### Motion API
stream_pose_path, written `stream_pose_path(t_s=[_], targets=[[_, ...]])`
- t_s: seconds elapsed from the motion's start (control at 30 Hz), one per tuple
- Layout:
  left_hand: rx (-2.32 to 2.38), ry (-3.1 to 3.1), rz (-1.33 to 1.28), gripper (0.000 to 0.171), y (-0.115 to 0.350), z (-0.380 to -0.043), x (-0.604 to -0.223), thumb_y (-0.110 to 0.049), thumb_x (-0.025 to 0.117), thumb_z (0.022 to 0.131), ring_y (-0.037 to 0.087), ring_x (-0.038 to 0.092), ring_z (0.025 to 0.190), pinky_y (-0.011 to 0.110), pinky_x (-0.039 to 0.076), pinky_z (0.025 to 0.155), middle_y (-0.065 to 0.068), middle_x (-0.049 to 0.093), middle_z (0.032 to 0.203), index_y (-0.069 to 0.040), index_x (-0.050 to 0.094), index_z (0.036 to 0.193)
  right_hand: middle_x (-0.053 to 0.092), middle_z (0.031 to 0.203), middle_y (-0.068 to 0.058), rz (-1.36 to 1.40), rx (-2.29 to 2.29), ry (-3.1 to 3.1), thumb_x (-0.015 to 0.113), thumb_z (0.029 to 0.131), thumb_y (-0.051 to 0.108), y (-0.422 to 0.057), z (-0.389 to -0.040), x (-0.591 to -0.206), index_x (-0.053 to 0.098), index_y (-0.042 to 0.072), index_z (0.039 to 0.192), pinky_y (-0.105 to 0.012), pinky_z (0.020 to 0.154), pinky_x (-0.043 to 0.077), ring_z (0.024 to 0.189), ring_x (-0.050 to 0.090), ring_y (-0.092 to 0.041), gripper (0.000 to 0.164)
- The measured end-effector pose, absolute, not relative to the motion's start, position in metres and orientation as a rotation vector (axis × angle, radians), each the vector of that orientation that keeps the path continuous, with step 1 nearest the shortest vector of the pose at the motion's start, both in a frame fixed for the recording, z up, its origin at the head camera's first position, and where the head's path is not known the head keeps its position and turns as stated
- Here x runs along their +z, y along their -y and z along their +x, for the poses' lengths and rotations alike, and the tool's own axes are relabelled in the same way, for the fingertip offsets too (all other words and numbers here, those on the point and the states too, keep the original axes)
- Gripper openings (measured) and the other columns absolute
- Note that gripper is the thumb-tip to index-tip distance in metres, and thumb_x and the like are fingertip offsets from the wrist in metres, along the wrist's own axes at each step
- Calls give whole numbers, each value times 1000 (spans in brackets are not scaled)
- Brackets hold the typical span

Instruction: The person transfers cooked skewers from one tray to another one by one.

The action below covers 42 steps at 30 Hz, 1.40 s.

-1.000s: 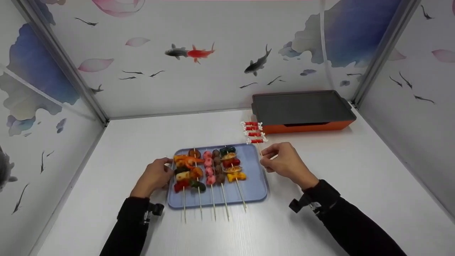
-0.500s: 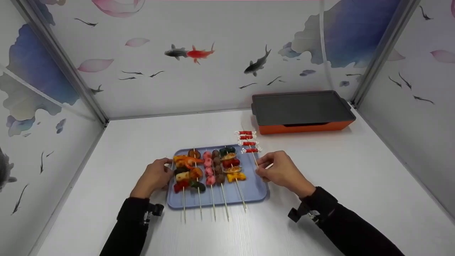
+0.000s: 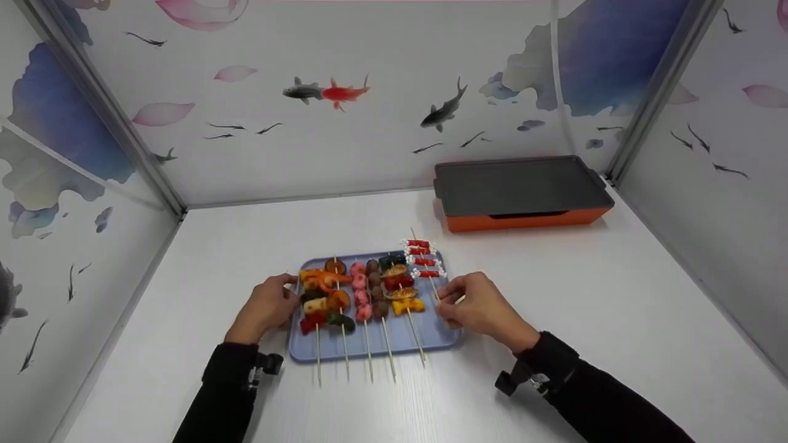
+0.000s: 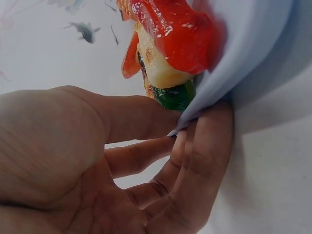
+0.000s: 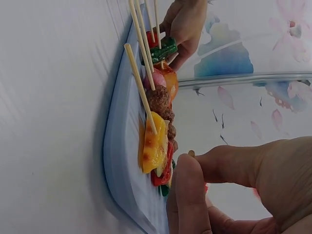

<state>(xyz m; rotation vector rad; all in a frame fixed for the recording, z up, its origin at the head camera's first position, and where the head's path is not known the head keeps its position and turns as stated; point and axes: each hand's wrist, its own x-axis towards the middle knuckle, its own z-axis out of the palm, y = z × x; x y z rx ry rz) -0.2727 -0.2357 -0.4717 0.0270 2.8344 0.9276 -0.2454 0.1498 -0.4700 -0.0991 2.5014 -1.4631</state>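
My left hand [image 3: 266,306] grips the left rim of a blue tray [image 3: 440,332], thumb on top and fingers beneath in the left wrist view. Between thumb and fingers, my right hand [image 3: 483,309] pinches the stick of a skewer [image 3: 425,262] with several red, white-ended pieces. That skewer is over the tray's right side, its tip pointing to the back. Several other skewers lie side by side on the tray: mixed vegetables with an orange shrimp-like piece [image 3: 329,278], pink balls [image 3: 362,295], brown meatballs [image 3: 381,307], and a vegetable skewer with a yellow piece [image 3: 408,306].
An orange grill [image 3: 529,220] with a flat black top stands at the back right. The white table [image 3: 246,234] is enclosed by white panels [image 3: 381,37] painted with fish and petals. The skewers' bare sticks reach past the tray's front edge.
My right hand has moved left and toward me, bringing the red-and-white skewer from beside the grill to over the tray's right side. The left hand keeps its hold on the rim.
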Motion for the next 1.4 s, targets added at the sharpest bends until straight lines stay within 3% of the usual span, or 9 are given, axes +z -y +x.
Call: stream_pose_path(t_s=[0.4,0.63,0.97,1.17,1.4], targets=[[937,-2818,-7,49,234,-273,-473,-10,46,88,15,56,52,28,46,49,10,66,90,-7,47,136,67,79,-10,-215,-1522,-2471,73,75,12,-147,-232,-477,68,5,89,-28,51,47,58,59,-14,17],[920,-2831,-1,48,234,-272,-471,-9,46,88,15,55,54,28,45,50,11,66,93,-6,47,136,66,79,-9,-187,-1471,-2474,74,74,13,-146,-227,-479,67,5,90,-29,52,50,61,61,-15,19],[908,-2836,-1,48,235,-273,-472,-10,47,88,15,57,57,28,45,51,12,66,97,-5,48,136,65,86,-15,-136,-1552,-2304,75,78,13,-148,-218,-479,64,-1,99,-39,59,56,64,67,-21,28],[898,-2857,18,48,235,-274,-473,-10,47,87,15,56,57,28,45,52,12,67,95,-5,49,134,66,87,-16,-151,-1559,-2256,77,77,17,-151,-215,-479,62,-2,101,-38,60,57,66,68,-22,35],[939,-2820,3,47,235,-272,-472,-11,48,89,15,57,55,28,45,50,12,67,98,-7,47,136,66,87,-15,-287,-1502,-2300,77,78,23,-155,-213,-479,59,0,114,-40,60,56,65,69,-26,46]])
